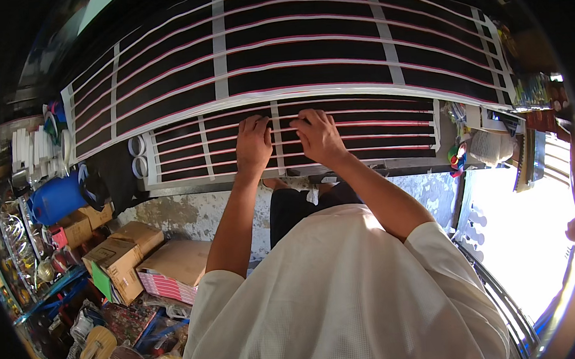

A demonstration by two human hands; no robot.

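Observation:
A long black sheet (pixel 376 139) with white and red-edged stripes lies in front of me. Over its middle rests my left hand (pixel 254 142), its bent fingers touching the surface with the thumb to the right. Just right of a pale cross strip (pixel 276 138), my right hand (pixel 317 134) bears on the same sheet, fingers bent and thumb apart from them. No separate thing shows in either hand. Beyond it, a larger sheet (pixel 299 39) of the same black and striped pattern spans the far side, its near white edge overlapping the smaller sheet's far edge.
Cardboard boxes (pixel 128 246) and another carton (pixel 175 260) stand low at left, near a blue container (pixel 56 199). Wrapped guitar-shaped items (pixel 96 352) lie at lower left. White rolls (pixel 138 156) sit by the sheet's left end. A white bundle (pixel 492 146) is at right, beside a bright opening.

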